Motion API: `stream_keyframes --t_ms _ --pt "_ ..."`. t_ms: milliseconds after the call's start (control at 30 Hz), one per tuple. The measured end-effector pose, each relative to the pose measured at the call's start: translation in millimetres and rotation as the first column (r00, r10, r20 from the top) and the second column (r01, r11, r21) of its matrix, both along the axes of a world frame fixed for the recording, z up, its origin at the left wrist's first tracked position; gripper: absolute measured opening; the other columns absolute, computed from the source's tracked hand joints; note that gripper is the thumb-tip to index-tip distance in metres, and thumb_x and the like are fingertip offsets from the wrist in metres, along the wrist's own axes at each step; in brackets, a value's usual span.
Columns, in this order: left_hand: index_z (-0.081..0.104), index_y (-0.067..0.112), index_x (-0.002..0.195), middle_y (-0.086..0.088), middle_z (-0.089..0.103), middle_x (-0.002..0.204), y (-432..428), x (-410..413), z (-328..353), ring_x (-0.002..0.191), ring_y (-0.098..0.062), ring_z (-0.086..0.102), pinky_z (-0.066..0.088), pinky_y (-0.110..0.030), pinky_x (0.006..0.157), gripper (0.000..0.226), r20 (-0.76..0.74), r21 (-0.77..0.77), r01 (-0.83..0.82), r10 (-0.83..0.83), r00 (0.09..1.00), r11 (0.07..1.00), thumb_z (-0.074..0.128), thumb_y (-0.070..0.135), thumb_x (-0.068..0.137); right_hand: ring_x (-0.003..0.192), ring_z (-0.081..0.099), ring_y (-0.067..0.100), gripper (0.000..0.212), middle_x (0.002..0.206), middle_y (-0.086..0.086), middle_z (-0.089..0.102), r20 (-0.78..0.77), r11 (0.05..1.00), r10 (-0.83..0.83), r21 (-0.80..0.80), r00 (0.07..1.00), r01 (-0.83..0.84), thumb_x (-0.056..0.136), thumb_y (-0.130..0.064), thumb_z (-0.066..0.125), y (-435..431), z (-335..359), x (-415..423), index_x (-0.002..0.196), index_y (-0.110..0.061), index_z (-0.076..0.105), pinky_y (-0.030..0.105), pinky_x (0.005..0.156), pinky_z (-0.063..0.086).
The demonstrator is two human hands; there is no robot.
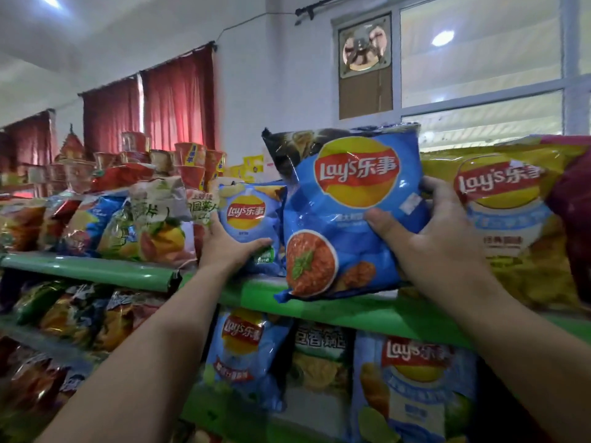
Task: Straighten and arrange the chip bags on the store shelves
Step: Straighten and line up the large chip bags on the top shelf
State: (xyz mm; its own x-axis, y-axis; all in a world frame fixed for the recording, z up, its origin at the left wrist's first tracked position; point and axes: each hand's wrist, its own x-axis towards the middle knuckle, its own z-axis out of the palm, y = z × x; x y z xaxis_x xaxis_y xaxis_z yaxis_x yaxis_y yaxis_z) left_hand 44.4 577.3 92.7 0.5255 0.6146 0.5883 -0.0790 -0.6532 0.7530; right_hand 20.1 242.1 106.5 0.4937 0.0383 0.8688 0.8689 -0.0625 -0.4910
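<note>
Blue foil fills both hands. The right hand (444,238) grips the right edge of a large blue Lay's tomato bag (348,215), thumb across its face and fingers apparently behind, holding it tilted with its lower corner hanging over the green shelf lip (335,306); I judge it is being stood up square before it is let go. The left hand (228,246) closes on the lower left corner of a smaller blue Lay's bag (251,219), just left of the big one, probably to steady it or shift it aside and make room. Right of the right hand, touching it, a yellow Lay's bag (511,219) leans forward. Left of the left hand, green-and-white chip bags (153,219) slump against each other. Below both forearms, more blue Lay's bags (246,356) stand on the next shelf.
</note>
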Motion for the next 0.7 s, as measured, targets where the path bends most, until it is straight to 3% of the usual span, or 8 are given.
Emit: stream_keyframes --t_ms 67,167,300,433,600,700 --pt "0.022 0.027 0.146 -0.003 0.051 0.140 12 7 -1 0.124 -0.027 0.052 0.042 -0.048 0.106 0.140 0.045 -0.040 0.079 -0.077 0.996 0.996 0.084 0.072 0.029 0.085 0.057 -0.019 0.059 0.099 -0.024 0.056 -0.044 0.998 0.055 0.035 0.998 -0.053 0.072 -0.045 0.075 19 1 12 0.115 -0.040 0.035 0.005 0.056 0.048" --pt "0.033 0.025 0.136 0.008 0.057 0.119 24 4 2 0.107 -0.018 0.056 0.045 -0.035 0.094 0.125 0.128 -0.042 0.057 -0.051 0.990 0.997 0.080 0.072 0.030 0.083 0.059 -0.018 0.062 0.100 -0.023 0.056 -0.076 0.990 0.111 0.093 0.991 -0.104 0.073 -0.038 0.078 43 4 26 0.117 -0.038 0.034 0.008 0.057 0.050" --pt "0.043 0.024 0.133 0.001 0.064 0.119 40 -20 21 0.106 -0.020 0.062 0.050 -0.039 0.096 0.110 0.317 -0.081 0.105 -0.074 0.945 0.991 0.085 0.063 0.039 0.096 0.063 0.001 0.067 0.109 -0.020 0.057 -0.093 0.986 0.120 0.130 0.988 -0.107 0.073 -0.035 0.078 71 7 38 0.122 -0.042 0.033 0.033 0.078 0.058" --pt "0.048 0.031 0.121 0.016 0.064 0.103 54 -63 48 0.088 -0.001 0.063 0.050 -0.021 0.073 0.087 0.459 0.012 0.084 -0.080 0.885 0.996 0.089 0.052 0.047 0.106 0.060 0.012 0.079 0.121 -0.008 0.056 -0.112 0.995 0.062 0.089 0.992 -0.052 0.074 -0.038 0.077 102 7 45 0.133 -0.043 0.024 0.045 0.089 0.054" --pt "0.044 0.030 0.126 0.008 0.064 0.114 72 -112 62 0.101 -0.015 0.066 0.054 -0.042 0.092 0.095 0.493 0.038 0.057 -0.069 0.867 0.998 0.089 0.053 0.046 0.116 0.050 0.019 0.089 0.129 -0.001 0.045 -0.130 0.999 0.013 0.033 0.991 -0.009 0.077 -0.034 0.076 154 7 50 0.141 -0.042 0.015 0.045 0.100 0.045" --pt "0.044 0.033 0.126 0.010 0.065 0.113 77 -125 54 0.100 -0.011 0.067 0.055 -0.041 0.091 0.093 0.479 0.045 0.079 -0.091 0.873 0.996 0.090 0.051 0.046 0.118 0.045 0.025 0.091 0.125 0.002 0.042 -0.156 0.999 -0.052 -0.024 0.986 0.049 0.079 -0.036 0.073 187 6 54 0.144 -0.039 0.010 0.043 0.099 0.041"
